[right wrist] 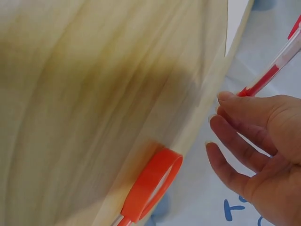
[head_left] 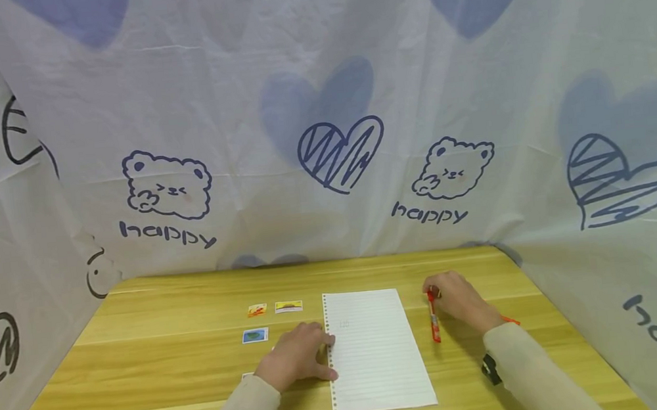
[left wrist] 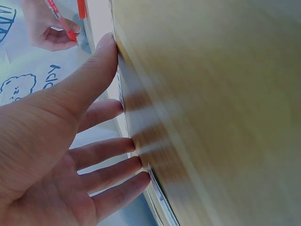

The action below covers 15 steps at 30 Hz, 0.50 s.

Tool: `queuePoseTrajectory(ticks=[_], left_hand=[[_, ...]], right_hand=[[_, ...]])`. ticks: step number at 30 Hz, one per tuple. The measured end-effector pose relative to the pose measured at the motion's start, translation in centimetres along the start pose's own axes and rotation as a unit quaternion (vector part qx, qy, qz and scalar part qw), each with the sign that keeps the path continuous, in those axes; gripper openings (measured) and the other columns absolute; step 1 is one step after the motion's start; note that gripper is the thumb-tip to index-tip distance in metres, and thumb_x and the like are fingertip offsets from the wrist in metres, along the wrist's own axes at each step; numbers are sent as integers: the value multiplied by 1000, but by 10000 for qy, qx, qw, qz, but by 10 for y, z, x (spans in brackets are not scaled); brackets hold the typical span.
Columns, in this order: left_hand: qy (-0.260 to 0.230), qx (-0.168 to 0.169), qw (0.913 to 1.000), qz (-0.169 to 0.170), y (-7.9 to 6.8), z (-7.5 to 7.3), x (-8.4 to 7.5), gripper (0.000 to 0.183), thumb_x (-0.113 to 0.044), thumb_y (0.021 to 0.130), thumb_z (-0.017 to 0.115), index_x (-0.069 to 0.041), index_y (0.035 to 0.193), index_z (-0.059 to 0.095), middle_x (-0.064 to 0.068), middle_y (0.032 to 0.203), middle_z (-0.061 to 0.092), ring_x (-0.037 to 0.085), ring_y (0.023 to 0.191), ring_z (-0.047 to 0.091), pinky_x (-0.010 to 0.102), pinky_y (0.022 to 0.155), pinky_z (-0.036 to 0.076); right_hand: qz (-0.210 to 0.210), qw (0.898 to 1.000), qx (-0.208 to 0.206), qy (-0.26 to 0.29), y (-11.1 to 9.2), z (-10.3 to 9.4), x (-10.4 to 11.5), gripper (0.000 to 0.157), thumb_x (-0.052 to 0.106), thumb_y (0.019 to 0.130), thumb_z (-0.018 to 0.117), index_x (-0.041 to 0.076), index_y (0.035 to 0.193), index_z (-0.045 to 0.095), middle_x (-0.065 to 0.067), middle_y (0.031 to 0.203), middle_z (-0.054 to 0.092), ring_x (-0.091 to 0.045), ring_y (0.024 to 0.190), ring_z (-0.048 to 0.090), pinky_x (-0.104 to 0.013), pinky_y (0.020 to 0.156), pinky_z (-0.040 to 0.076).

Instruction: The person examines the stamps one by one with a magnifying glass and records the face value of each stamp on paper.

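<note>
My right hand (head_left: 459,299) pinches a red pen (head_left: 434,320) between thumb and fingers, above the table to the right of a lined sheet of paper (head_left: 379,358). In the right wrist view the pen's clear barrel (right wrist: 277,66) slants up from the fingertips. My left hand (head_left: 301,353) lies along the paper's punched left edge, thumb and fingers spread and fairly straight, with the fingertips at that edge. Faint pencil-like marks (head_left: 344,324) show near the top left of the sheet. An orange-rimmed magnifying glass (right wrist: 150,186) lies near the right forearm, mostly hidden by it in the head view.
Left of the paper lie several small stamp-like pictures: a red and yellow one (head_left: 257,310), a yellow one (head_left: 288,306) and a blue one (head_left: 255,335). Another (head_left: 247,375) is mostly covered by the left wrist. A printed white cloth (head_left: 256,192) hangs behind the wooden table (head_left: 142,368).
</note>
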State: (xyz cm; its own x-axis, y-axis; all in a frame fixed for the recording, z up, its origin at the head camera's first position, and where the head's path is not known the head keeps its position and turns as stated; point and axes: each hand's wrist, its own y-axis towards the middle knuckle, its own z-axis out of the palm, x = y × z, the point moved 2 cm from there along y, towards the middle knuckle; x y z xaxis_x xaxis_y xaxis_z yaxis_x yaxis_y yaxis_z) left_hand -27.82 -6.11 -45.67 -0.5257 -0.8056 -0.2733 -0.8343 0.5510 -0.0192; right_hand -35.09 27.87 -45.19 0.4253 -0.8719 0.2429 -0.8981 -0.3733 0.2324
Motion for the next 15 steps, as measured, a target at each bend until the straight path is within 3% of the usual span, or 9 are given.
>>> queuePoseTrajectory(ticks=[6, 15], left_hand=[[-5, -2, 10000, 1, 0, 1, 1, 63, -42, 74, 91, -12, 126, 74, 9, 119, 69, 24, 102, 62, 44, 90, 57], [-18, 65, 10000, -72, 1, 1, 0, 63, -43, 74, 91, -12, 127, 73, 10, 124, 69, 25, 107, 63, 46, 95, 57]], right_hand=[[-256, 9996, -66, -134, 3, 1, -2, 27, -15, 74, 71, 2, 94, 78, -7, 84, 76, -17, 74, 62, -36, 72, 59], [-392, 9990, -5, -234, 8, 9, -9, 26, -15, 75, 69, 4, 90, 77, -5, 83, 75, -17, 73, 60, -37, 72, 58]])
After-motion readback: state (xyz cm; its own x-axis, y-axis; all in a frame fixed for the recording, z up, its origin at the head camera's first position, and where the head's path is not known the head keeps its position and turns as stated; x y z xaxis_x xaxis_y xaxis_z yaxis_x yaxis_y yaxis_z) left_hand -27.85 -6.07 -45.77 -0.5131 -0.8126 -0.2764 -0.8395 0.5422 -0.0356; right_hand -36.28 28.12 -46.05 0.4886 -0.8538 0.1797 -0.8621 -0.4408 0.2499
